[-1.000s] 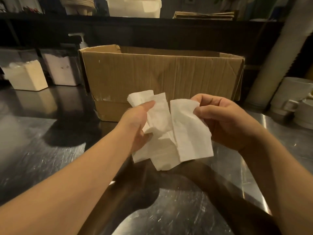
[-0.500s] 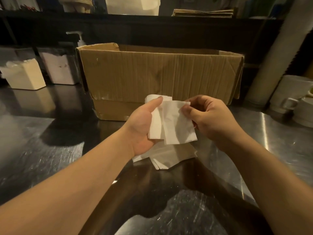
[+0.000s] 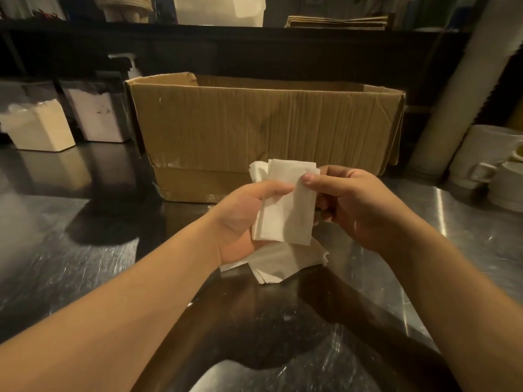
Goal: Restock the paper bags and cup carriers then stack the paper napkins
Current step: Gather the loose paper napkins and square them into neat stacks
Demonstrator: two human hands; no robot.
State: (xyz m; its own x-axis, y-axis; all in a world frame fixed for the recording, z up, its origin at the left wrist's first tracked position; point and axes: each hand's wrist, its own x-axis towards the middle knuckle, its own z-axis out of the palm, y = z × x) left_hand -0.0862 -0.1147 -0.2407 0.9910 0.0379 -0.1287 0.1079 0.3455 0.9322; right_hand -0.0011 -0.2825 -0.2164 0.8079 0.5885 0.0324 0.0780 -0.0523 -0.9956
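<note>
Two pale rectangular dispenser blocks [image 3: 39,128] stand at the far left of the scratched, shiny steel tabletop [image 3: 70,250], with bare metal in front of them. Right of these, a long open brown cardboard box [image 3: 263,131] runs across the middle, its near wall upright just behind the hands. The left hand [image 3: 240,219] grips a bunched sheaf of white folded paper napkins [image 3: 285,210], thumb curled over the front. The right hand [image 3: 356,205] pinches the top right edge of the front napkin between thumb and fingers [image 3: 334,213]. More loose white napkins [image 3: 283,264] fan out below, partly hidden by the left hand. At the far right, stacked white ceramic mugs [image 3: 492,165] crowd the tabletop edge.
</note>
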